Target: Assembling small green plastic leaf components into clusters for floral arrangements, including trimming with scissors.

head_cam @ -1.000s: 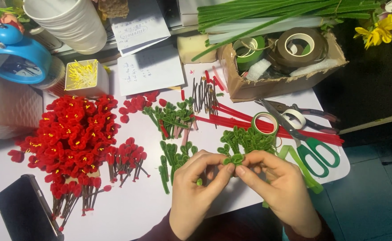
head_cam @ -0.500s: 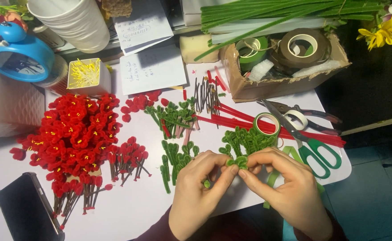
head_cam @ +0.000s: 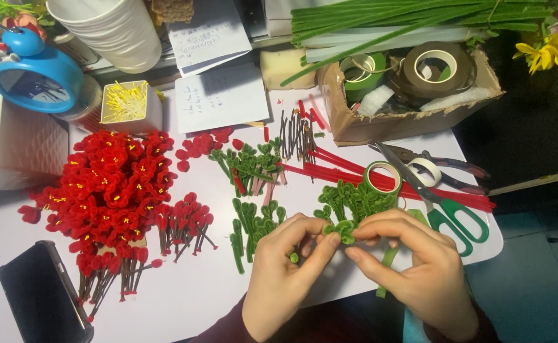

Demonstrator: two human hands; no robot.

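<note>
My left hand (head_cam: 283, 274) and my right hand (head_cam: 412, 267) meet at the table's front edge, both pinching one small green pipe-cleaner leaf piece (head_cam: 341, 229) between thumbs and fingers. Its stem end (head_cam: 294, 258) pokes out under my left thumb. Just beyond my fingers lies a bunch of finished green leaf pieces (head_cam: 354, 198). More green leaf pieces (head_cam: 248, 223) lie to the left of my left hand. A big heap of red pipe-cleaner flowers (head_cam: 111, 190) with yellow centres covers the left of the white table (head_cam: 190, 298).
A cardboard box (head_cam: 412, 111) holds rolls of tape at the back right, green stems above it. Green-handled scissors (head_cam: 447, 206), a green tape roll (head_cam: 382, 176) and red strips lie right. A black phone (head_cam: 41, 295) sits front left, a blue alarm clock (head_cam: 34, 73) back left.
Both hands stay together on the green leaf piece; the fingers have shifted slightly as they work it. Nothing else on the table has moved.
</note>
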